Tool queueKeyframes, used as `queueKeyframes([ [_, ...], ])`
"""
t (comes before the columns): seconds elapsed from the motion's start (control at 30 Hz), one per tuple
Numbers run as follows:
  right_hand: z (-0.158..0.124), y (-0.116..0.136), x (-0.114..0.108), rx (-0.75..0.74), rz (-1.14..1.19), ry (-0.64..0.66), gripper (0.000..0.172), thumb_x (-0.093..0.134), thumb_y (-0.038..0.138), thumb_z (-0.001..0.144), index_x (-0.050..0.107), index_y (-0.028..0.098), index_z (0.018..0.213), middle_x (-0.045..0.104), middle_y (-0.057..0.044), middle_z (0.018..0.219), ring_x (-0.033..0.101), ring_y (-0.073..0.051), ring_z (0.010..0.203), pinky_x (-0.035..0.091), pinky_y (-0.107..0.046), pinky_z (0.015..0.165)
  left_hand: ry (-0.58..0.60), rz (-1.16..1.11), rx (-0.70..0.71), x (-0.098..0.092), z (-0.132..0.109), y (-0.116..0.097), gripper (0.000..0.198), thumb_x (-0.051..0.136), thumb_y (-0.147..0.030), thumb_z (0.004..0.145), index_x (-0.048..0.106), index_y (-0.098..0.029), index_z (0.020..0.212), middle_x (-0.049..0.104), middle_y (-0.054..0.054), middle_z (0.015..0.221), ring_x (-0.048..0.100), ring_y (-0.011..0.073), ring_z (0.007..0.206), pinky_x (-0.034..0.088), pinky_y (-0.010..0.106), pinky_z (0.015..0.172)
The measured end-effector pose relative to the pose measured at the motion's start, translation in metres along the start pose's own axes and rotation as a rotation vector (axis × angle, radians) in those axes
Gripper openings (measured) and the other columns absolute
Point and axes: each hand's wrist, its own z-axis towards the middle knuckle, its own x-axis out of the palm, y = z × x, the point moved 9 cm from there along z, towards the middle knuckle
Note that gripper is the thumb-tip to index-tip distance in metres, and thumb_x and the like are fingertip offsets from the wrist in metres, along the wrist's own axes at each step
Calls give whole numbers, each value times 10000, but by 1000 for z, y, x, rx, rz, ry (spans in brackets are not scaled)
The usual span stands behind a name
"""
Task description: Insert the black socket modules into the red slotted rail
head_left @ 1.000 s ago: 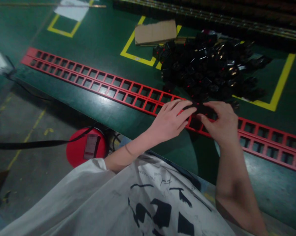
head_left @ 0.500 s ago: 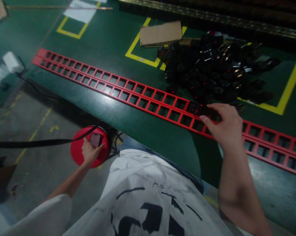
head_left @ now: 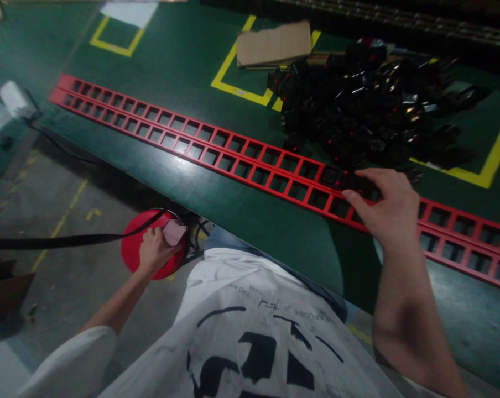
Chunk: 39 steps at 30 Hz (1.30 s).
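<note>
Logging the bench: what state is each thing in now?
Left hand: closed on the phone.
Phone: held at the red stool; screen state unclear.
Right hand: over the red rack, at dark parts; grip unclear.
Red rack: lying on the green table, partly filled.
Loose black parts: heaped.
Cardboard: lying by the heap.

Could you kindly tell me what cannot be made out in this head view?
Head view:
Red grid rack: right end, cut off by the picture's edge.
Right hand: hides the rack cells behind it.
Pile of black parts: too dark and overlapping to count.
Phone: screen too blurred to read.
</note>
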Motion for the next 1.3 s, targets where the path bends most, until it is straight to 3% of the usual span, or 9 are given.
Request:
queueKeyframes([
  [0.13, 0, -1, 2, 5, -18, 14, 387, 651, 487, 882, 723, 172, 1096, 755, -135, 1106, 678, -304, 1030, 529, -440, 917, -115, 153, 201, -72, -52, -61, 547, 608, -503, 824, 519, -125, 1209, 581, 181, 1139, 588, 340, 1059, 515, 394, 823],
  [0.2, 0, -2, 2, 2, -18, 13, 392, 654, 497, 883, 722, 176, 1097, 756, -132, 1102, 680, -303, 1037, 529, -441, 924, -135, 191, 286, -98, -76, -83, 488, 619, -461, 820, 526, -134, 1169, 587, 162, 1090, 585, 330, 1036, 513, 382, 801],
  [0.37, 0, -2, 2, 17, -10, 20, 382, 672, 486, 878, 717, 184, 1108, 751, -140, 1119, 676, -317, 1059, 528, -466, 931, -253, 219, 429, -131, -113, -108, 359, 653, -394, 758, 533, -178, 1018, 571, 119, 945, 576, 312, 882, 491, 377, 665],
  [0.53, 0, 2, 1, 72, 20, 76, 305, 674, 444, 899, 693, 257, 1139, 730, -125, 1166, 656, -349, 1105, 515, -530, 963, -422, 122, 550, -151, -133, -121, 371, 687, -300, 697, 544, -194, 1022, 552, 105, 882, 558, 310, 806, 454, 388, 579],
  [0.8, 0, 3, 1, 106, 23, 111, 288, 655, 453, 919, 682, 306, 1164, 719, -112, 1190, 642, -384, 1135, 501, -587, 977, -464, 54, 597, -166, -144, -130, 463, 676, -330, 689, 560, -197, 1117, 548, 107, 891, 556, 316, 808, 406, 375, 520],
  [1.03, 0, 4, 0, 48, 30, 63, 304, 676, 454, 912, 692, 251, 1138, 728, -133, 1149, 662, -355, 1094, 520, -545, 949, -483, 82, 614, -167, -145, -132, 530, 675, -324, 692, 544, -176, 1183, 561, 118, 900, 562, 324, 805, 473, 408, 556],
  [1.17, 0, 4, 0, 20, 19, 41, 298, 683, 431, 903, 705, 231, 1124, 737, -137, 1142, 670, -338, 1074, 521, -526, 953, -430, 68, 616, -154, -142, -131, 571, 729, -338, 680, 551, -183, 1200, 584, 130, 945, 576, 330, 848, 497, 407, 562],
  [1.3, 1, 2, 3, 26, -20, 70, 310, 655, 413, 893, 709, 208, 1118, 740, -141, 1149, 663, -318, 1072, 519, -484, 955, -301, 4, 561, -128, -136, -124, 597, 759, -402, 698, 547, -178, 1209, 597, 132, 999, 590, 322, 896, 536, 403, 606],
])
